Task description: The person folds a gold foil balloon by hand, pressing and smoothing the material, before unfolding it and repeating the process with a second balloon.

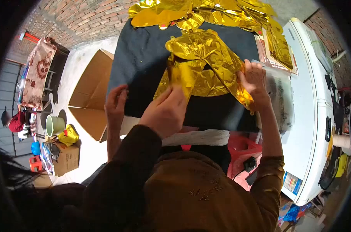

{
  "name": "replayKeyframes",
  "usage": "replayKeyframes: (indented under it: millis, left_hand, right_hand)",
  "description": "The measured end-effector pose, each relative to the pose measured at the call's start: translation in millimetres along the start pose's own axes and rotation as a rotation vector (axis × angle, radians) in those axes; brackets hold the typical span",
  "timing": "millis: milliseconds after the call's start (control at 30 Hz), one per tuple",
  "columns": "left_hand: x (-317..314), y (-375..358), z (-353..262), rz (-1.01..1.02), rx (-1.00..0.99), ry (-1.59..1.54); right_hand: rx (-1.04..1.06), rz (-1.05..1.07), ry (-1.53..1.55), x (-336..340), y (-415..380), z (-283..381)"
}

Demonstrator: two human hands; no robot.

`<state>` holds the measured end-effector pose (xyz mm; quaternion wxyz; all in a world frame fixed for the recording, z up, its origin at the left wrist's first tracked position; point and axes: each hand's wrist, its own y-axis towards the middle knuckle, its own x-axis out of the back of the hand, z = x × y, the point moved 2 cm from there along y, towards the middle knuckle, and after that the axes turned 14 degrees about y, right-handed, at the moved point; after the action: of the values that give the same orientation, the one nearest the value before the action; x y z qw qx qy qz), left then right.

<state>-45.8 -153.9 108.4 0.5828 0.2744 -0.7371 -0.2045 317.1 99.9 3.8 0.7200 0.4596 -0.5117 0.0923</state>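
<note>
A flat, uninflated gold foil balloon (216, 83) with small tabs at its edges lies creased on a dark cloth (140, 46). At its right edge my right hand (254, 79) is closed on the foil. My left hand (116, 102) is raised over the cloth's left edge, fingers loosely curved and apart, holding nothing. Between them another person's hand (167, 110), in a dark sleeve, reaches in from the left. It holds part of the gold foil, blurred by motion.
More gold foil balloons (222, 15) lie along the table's far edge. A white appliance (307, 100) stands to the right, beside a stack in clear plastic (278, 96). An open cardboard box (92, 92) sits left on the floor. A pink stool (243, 149) is near my body.
</note>
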Motion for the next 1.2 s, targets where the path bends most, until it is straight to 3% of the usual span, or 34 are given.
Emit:
replayKeyframes:
  millis: [33, 167, 233, 367, 467, 533, 600, 667, 733, 767, 800, 900, 933, 1000, 1133, 1200]
  left_hand:
    - [0, 5, -10, -0.013, -0.046, 0.008]
    - [-5, 22, -72, -0.078, -0.358, 0.117]
    - [-7, 33, -94, -0.155, -0.511, 0.199]
    - [8, 58, -122, -0.431, -0.793, 0.406]
    - [32, 82, -137, -0.701, -0.956, 0.580]
    - [55, 101, -143, -0.847, -1.042, 0.680]
    - [86, 121, -148, -0.821, -1.104, 0.718]
    - [97, 123, -139, -0.672, -0.883, 0.640]
    - [96, 91, -123, -0.380, -0.402, 0.433]
    - [103, 83, -86, -0.262, -0.391, 0.589]
    - [86, 57, -53, -0.161, -0.206, 0.458]
    - [-28, -148, 73, 0.056, 0.749, -0.660]
    - [-23, -139, 63, 0.091, 0.834, -0.673]
    - [-30, -144, 60, 0.149, 0.830, -0.557]
    - [-25, -117, 13, 0.182, 0.599, -0.169]
    - [-27, -111, 1, 0.143, 0.334, -0.028]
  right_hand:
    - [0.049, -0.047, -0.009, -1, 0, 0]
    - [-0.155, 0.229, 0.042, 4, 19, 3]
    - [-0.131, 0.175, 0.104, 5, 20, 3]
    - [-0.158, 0.239, 0.223, -9, 18, -16]
    - [-0.232, 0.161, 0.261, -46, 12, -45]
    - [-0.204, 0.066, 0.327, -58, 11, -67]
    - [0.013, 0.020, 0.208, -53, 15, -86]
    - [0.138, -0.081, 0.244, -38, 22, -84]
    - [0.036, -0.163, 0.356, -25, 27, -74]
    - [-0.015, -0.205, 0.411, -21, 28, -73]
    - [-0.096, -0.175, 0.488, -19, 30, -73]
    - [-0.125, -0.064, 0.608, -11, 25, -65]
    - [-0.162, -0.033, 0.651, -11, 23, -63]
    - [-0.319, 0.012, 0.747, -18, 20, -62]
    - [-0.528, 0.034, 0.928, -29, 11, -60]
    - [-0.537, 0.061, 0.916, -22, 13, -56]
